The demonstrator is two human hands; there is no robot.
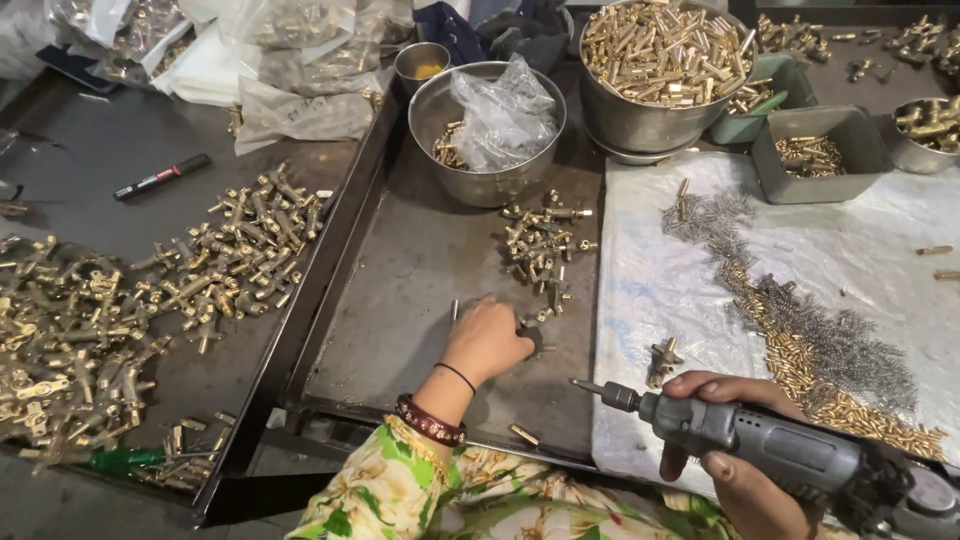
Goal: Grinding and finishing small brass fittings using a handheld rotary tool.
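Near the front edge of the surface, the right hand (735, 470) has its grip wrapped tight around a grey power tool (770, 448), tip pointing left. Just beyond, the left hand (487, 340) is curled over a small brass part (532, 335) on the dark tray (400, 300). More brass parts (542, 245) lie farther back. A steel bowl (487, 130) sits at the tray's far edge.
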